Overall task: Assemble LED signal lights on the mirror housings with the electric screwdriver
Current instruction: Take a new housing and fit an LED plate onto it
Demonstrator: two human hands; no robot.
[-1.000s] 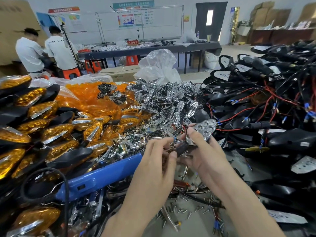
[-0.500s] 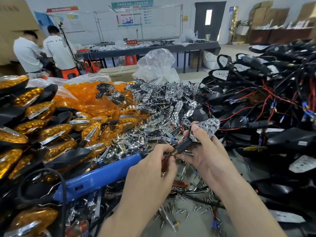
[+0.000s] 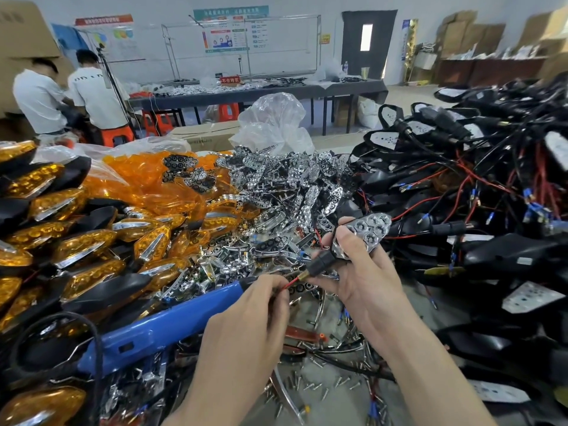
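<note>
Now pinching the red wire [image 3: 290,283] with the left hand [image 3: 246,318], seemingly to thread it through the black stem [image 3: 319,261], and gripping that stem plus the chrome light plate [image 3: 370,232] in the right hand [image 3: 364,282], raised above the desk [image 3: 338,398], with the blue screwdriver [image 3: 147,332] parked alongside.

signal lights [image 3: 55,204] piled left, reflector heap [image 3: 295,186] centre, behind electric screwdriver [image 3: 153,330]; mirror housings [image 3: 507,253] right
</note>
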